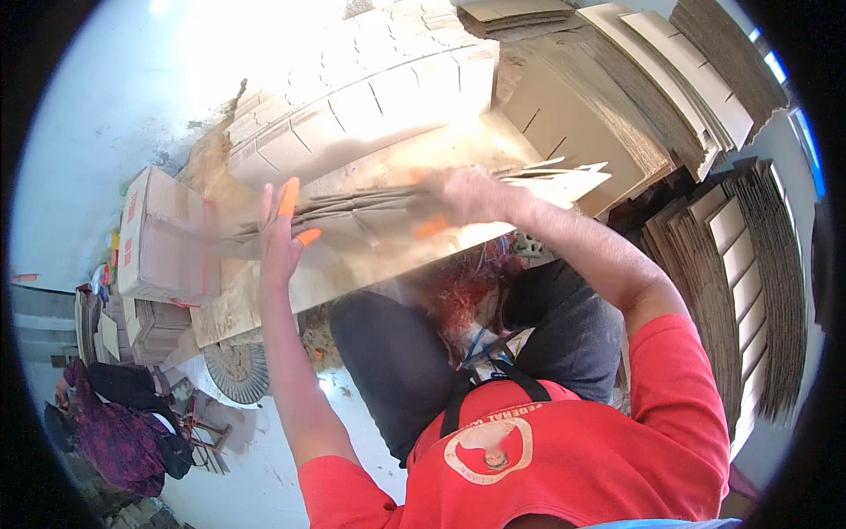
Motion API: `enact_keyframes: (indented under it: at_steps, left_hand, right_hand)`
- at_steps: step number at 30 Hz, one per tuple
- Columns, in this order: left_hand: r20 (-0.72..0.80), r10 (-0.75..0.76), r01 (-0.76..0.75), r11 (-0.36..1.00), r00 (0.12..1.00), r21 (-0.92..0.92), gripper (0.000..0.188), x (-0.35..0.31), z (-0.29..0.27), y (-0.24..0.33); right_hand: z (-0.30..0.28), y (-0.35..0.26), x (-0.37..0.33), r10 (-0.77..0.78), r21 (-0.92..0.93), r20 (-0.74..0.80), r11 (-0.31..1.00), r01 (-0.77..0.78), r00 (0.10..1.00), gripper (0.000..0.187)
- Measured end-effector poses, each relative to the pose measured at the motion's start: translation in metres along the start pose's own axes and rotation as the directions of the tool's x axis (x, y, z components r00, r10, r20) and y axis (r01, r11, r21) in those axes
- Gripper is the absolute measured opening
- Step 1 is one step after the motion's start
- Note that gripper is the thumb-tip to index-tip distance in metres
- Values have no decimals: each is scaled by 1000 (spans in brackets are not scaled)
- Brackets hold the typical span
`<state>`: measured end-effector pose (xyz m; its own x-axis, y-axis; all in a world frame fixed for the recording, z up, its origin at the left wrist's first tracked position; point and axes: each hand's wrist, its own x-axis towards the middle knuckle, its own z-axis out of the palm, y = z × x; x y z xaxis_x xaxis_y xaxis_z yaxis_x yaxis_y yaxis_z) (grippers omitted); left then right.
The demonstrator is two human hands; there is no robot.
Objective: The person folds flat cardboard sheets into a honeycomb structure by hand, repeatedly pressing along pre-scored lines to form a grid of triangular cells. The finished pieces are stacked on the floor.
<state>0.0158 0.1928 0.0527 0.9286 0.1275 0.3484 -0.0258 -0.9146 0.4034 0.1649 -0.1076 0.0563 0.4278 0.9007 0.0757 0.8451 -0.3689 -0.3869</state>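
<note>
A flattened bundle of slotted cardboard dividers point(366, 212) lies across the work board in front of me, its right end fanned out in loose points. My left hand point(278, 238) is at the bundle's left part, fingers stretched upward and thumb apart, with orange covers on a finger and the thumb. Farther right, my right hand point(471, 196) straddles the dividers, its orange-covered fingertips on either side of them. Motion blurs this hand and part of the cardboard.
Behind the bundle stands a long row of slotted cardboard point(370, 101). Tall cardboard stacks point(573, 115) rise at the right, more sheets point(740, 264) below them. A taped carton point(167, 238) sits left. Below left are a round ribbed object point(236, 370) and another person point(119, 432).
</note>
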Motion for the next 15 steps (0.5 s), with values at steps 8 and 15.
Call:
enact_keyframes:
  at_steps: [8, 15]
  left_hand:
    - [328, -145, 132, 989, 933, 61, 52, 6, -9, -26]
    - [75, 295, -304, 910, 952, 281, 32, -96, -70, 54]
  right_hand:
    - [9, -10, 9, 25, -126, 45, 992, -19, 999, 25]
    - [-46, -49, -53, -418, -458, -471, 868, 189, 777, 73]
